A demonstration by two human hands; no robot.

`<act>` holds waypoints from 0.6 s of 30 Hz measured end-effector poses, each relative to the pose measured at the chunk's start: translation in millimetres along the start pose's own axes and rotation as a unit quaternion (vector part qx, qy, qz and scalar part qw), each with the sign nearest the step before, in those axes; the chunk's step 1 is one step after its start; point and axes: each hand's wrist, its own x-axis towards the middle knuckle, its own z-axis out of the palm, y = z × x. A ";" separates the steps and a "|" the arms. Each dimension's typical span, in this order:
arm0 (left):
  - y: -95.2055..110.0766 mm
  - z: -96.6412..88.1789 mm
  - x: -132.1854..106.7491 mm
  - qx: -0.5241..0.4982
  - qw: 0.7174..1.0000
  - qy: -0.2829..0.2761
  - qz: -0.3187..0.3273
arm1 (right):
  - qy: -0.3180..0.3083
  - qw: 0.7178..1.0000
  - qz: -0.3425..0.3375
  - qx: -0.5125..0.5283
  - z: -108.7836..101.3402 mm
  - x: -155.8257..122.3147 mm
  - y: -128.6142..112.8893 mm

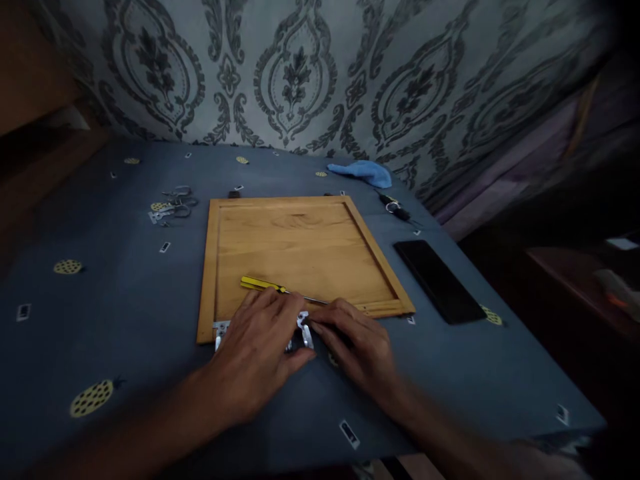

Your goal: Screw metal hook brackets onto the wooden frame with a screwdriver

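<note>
A framed wooden panel (300, 247) lies flat on a blue patterned cloth. A yellow-handled screwdriver (263, 285) rests on the panel near its front edge. My left hand (260, 353) lies over the front edge of the panel, fingers stretched across a metal hinge (220, 330) fixed there. My right hand (355, 343) sits beside it, fingertips pinched on a second metal hinge piece (304, 327) at the same edge.
A black phone (437, 280) lies to the right of the panel. A blue rag (363, 171) and a dark small tool with a ring (395, 205) lie at the back right. Several loose metal hinges (173, 203) sit at the back left. Patterned wallpaper stands behind.
</note>
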 end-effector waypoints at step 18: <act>-2.4 6.0 0.1 -0.026 0.998 0.044 0.026 | -0.009 0.996 -0.022 -0.080 -1.0 9.7 -4.5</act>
